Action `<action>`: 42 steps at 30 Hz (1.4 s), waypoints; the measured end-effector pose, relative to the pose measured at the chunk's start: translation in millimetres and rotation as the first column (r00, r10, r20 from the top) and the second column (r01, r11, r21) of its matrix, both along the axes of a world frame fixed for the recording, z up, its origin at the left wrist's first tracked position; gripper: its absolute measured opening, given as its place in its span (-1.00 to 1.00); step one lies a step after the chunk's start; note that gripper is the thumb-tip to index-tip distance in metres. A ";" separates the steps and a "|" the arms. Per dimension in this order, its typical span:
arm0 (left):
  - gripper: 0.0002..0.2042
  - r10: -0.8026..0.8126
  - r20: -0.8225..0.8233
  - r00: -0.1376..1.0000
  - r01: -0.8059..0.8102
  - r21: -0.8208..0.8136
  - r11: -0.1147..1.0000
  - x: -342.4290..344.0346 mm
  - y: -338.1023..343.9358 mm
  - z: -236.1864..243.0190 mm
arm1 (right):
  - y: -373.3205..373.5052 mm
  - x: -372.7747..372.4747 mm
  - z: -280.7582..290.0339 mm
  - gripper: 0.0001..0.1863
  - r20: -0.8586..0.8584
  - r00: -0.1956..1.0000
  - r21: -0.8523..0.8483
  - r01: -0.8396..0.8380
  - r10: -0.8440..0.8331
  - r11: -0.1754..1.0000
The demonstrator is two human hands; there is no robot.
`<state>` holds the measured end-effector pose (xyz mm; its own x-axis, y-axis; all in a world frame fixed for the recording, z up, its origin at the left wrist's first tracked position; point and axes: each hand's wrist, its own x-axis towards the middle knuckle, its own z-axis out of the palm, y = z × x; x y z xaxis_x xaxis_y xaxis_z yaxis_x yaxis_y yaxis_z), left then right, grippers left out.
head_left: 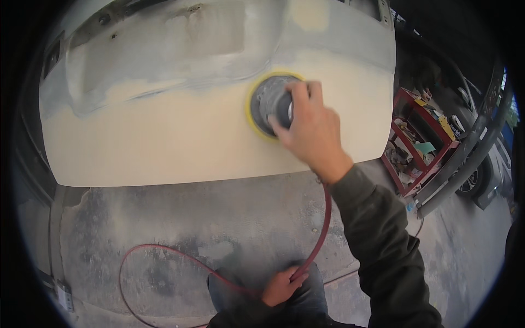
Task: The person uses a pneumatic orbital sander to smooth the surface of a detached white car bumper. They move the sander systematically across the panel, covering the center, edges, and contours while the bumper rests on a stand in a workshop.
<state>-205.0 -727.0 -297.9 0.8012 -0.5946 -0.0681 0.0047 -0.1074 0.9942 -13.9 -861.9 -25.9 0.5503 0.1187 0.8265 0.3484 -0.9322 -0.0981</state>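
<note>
Your right grip (316, 126) is wrapped round the sander (267, 101) on the pale panel (164, 142) beneath it; nearer you, your left grip (284, 285) pinches the red hose (327, 216) above stained floor (164, 213). Right of both stands a cluttered red cart (429, 168).

red cart (427, 121) near grey car (490, 183)

I see open room over the panel (147, 147) left and right of the right hand's (317, 128) fingers (315, 92). The sander (267, 101) blocks the way beneath them. Below, the red hose (327, 218) crosses the gap to the left hand (280, 287); a red cart (449, 145) stands farther right, past the panel's edge.
</note>
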 end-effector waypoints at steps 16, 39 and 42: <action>-0.67 0.034 0.138 0.990 -0.042 0.060 0.997 -19.5 -4.2 -27.7 | -19.2 -39.6 -102.1 -0.43 0.003 0.998 0.049 0.063 -0.063 0.997; -0.65 0.060 0.131 0.990 -0.079 0.145 0.986 -35.0 12.6 -16.4 | -24.7 -56.2 -151.7 -0.33 -0.159 0.985 0.201 0.098 -0.066 0.975; -0.64 0.036 0.113 0.993 -0.056 0.180 0.982 -32.0 12.9 -23.6 | -77.8 -59.4 -166.5 -0.41 -0.010 0.978 0.401 0.196 -0.210 0.895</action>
<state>-237.0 -714.1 -321.5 0.8357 -0.5428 -0.0832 -0.0928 -0.2889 0.9528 -73.2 -939.7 -192.3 0.4991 -0.3347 0.7993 0.1652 -0.8687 -0.4670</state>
